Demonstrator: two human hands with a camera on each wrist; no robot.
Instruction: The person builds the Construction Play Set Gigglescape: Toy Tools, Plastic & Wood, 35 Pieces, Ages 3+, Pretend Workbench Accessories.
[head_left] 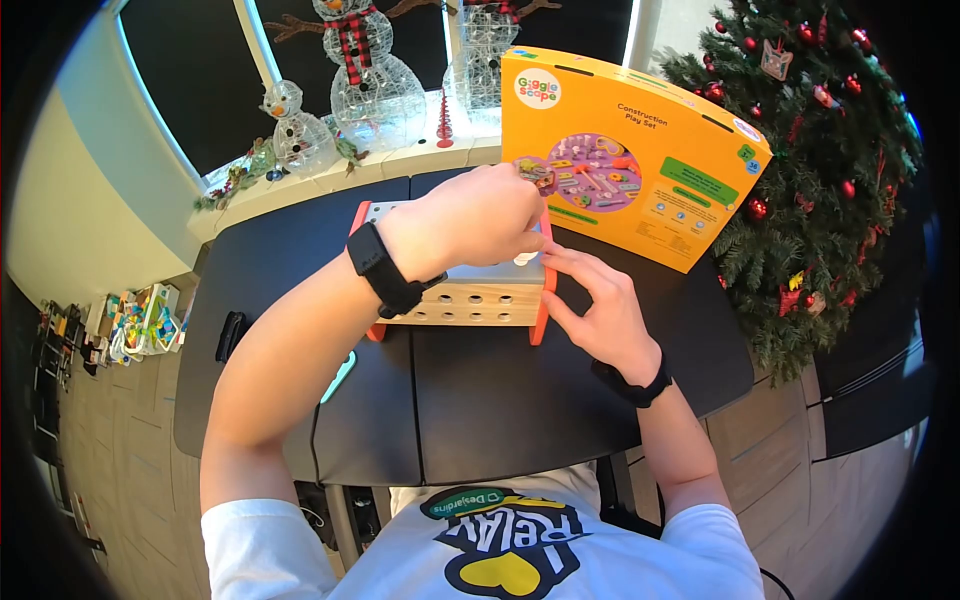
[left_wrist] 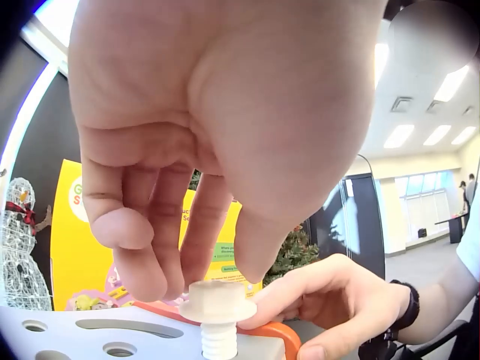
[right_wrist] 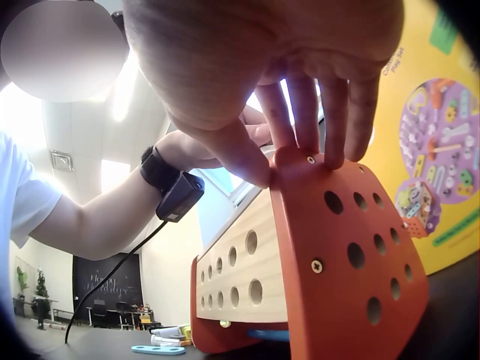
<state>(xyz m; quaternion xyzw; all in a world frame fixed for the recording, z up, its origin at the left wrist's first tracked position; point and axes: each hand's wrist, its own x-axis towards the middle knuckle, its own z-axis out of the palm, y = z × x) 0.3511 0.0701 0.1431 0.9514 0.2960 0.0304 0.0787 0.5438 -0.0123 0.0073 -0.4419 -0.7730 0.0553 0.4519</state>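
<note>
A white plastic bolt [left_wrist: 217, 306] with a faceted head and threaded shank stands upright in the grey top [left_wrist: 67, 334] of a toy workbench. My left hand [head_left: 470, 215] reaches over from the left, its thumb and curled fingers at the bolt's head. Loosely bent, the other fingers [left_wrist: 124, 229] hang over the slotted top. My right hand [head_left: 605, 305] holds the upper corner of the workbench's orange side panel [right_wrist: 337, 247], thumb at the front edge and fingers over the top. The wooden front [head_left: 470, 305] has rows of round holes.
Behind the workbench stands a yellow play-set box [head_left: 610, 150]. A turquoise strip [head_left: 340, 378] lies on the black table [head_left: 500, 420] near my left forearm, and a small black object [head_left: 231, 336] sits at the left edge. A decorated tree [head_left: 800, 180] stands at right.
</note>
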